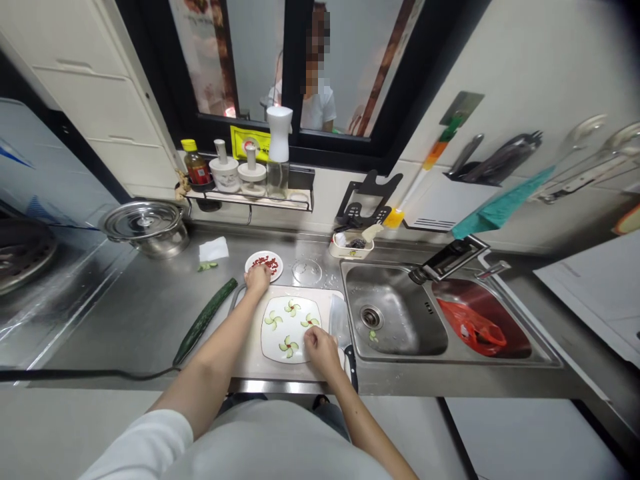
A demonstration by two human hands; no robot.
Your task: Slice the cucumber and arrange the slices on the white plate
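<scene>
My left hand (pixel 258 280) reaches to a small white plate (pixel 279 267) of chopped red bits (pixel 270 261), its fingers drawn together at the bits. Whatever they pinch is hidden. Over the right edge of a square white plate (pixel 274 341), my right hand (pixel 323 350) is closed in a pinch; anything in it is too small to make out. Several pinwheels of green-edged slices lie on this plate, including a lower pinwheel (pixel 289 347) with a red centre. Under the plate is a pale cutting board (pixel 280 371). A knife (pixel 339 319) lies along the board's right side.
A whole cucumber (pixel 206 321) lies left of the board. A lidded steel pot (pixel 163 243) stands at the back left. On the right is a double sink (pixel 400 320) with a red bag (pixel 473 327). A shelf (pixel 240 195) holds seasoning jars. Behind the window appears a person (pixel 318 110).
</scene>
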